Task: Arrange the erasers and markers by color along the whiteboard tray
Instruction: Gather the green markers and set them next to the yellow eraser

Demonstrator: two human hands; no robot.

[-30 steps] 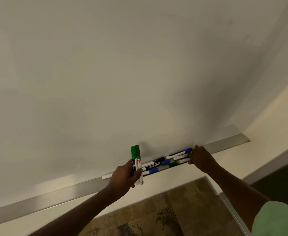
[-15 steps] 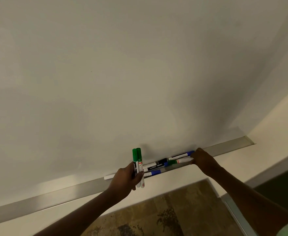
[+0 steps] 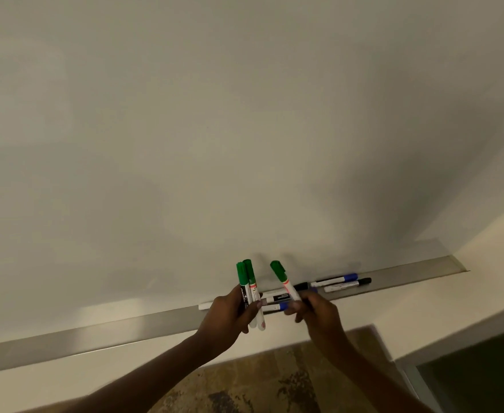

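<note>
Whiteboard tray (image 3: 96, 338): long brushed-metal ledge under a blank white board (image 3: 215, 129), slanting up to the right.

Left hand (image 3: 229, 314): closed around two green-capped white markers (image 3: 249, 290), held upright side by side, caps up, in front of the tray.

Right hand (image 3: 316, 315): just beside the left, fingers pinched on a third green-capped white marker (image 3: 283, 280), cap up and tilted left, clear of the tray.

Lying in the tray:
- blue-capped white marker (image 3: 334, 280), right of the hands, nearest the board;
- black-capped white marker (image 3: 347, 285), just in front of it;
- black-labelled marker (image 3: 277, 298), between the two hands;
- short blue-capped marker (image 3: 273, 307), just below that one;
- white marker end (image 3: 204, 306), projecting left of the left hand.

Erasers: cannot tell.

Below: cream wall (image 3: 66, 377), mottled brown floor (image 3: 244, 383).
</note>
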